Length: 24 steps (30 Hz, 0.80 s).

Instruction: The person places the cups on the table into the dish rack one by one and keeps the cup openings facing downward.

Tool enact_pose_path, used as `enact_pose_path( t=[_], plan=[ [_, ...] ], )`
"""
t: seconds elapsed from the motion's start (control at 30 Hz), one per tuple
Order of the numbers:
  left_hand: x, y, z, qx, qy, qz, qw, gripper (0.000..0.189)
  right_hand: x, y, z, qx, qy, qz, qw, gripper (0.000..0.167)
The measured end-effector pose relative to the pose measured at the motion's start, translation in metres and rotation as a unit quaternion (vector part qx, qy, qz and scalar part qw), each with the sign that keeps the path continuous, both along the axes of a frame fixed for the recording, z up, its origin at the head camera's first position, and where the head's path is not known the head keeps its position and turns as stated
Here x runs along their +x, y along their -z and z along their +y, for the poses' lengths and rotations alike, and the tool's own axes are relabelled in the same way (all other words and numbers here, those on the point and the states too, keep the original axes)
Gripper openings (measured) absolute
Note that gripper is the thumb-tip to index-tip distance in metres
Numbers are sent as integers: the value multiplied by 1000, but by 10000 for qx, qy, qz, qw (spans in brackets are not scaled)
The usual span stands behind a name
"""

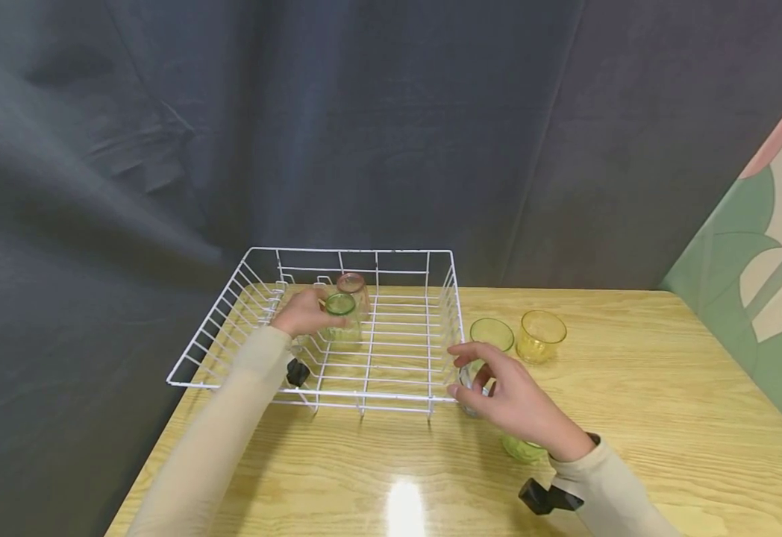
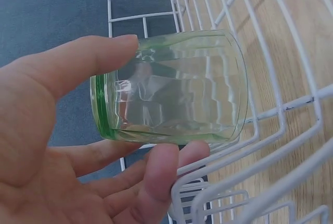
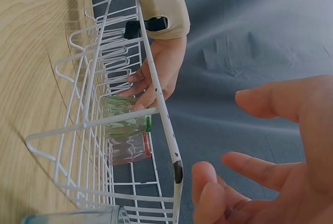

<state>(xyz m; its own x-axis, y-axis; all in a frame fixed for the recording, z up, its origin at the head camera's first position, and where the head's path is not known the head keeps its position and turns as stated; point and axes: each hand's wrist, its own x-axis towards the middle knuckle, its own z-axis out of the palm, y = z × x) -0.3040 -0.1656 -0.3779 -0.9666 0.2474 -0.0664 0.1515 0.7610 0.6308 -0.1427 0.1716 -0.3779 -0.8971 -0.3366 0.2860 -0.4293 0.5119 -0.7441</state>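
My left hand (image 1: 305, 312) grips a pale green glass (image 1: 344, 328) inside the white wire dish rack (image 1: 364, 397). In the left wrist view, the thumb lies along one side of the glass and fingers along the other, with its thick green end towards the palm. Right behind it in the rack stands a pink glass (image 1: 362, 297). My right hand (image 1: 508, 391) hovers by the rack's right front corner, fingers loosely bent and nothing between them. Below it, partly covered by the hand, is a clear bluish glass (image 3: 78, 218) beside the rack.
Right of the rack, on the wooden table (image 1: 633, 388), stand a yellow-green glass (image 1: 492, 333) and an amber glass (image 1: 542, 339). Another green glass (image 1: 522, 449) shows partly beneath the right wrist. A dark curtain (image 1: 398, 134) hangs behind the table.
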Motion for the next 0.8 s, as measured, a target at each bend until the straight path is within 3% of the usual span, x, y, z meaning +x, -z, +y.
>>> enact_pose_path(
  t=[0.2,0.8],
  plan=[
    [0,-1,4,-339,32,128,9993,59,0,0,0,-14,-7,37,10000,47],
    [0,3,7,-359,144,91,9992,52,-3,0,1,11,-3,63,10000,46]
  ],
)
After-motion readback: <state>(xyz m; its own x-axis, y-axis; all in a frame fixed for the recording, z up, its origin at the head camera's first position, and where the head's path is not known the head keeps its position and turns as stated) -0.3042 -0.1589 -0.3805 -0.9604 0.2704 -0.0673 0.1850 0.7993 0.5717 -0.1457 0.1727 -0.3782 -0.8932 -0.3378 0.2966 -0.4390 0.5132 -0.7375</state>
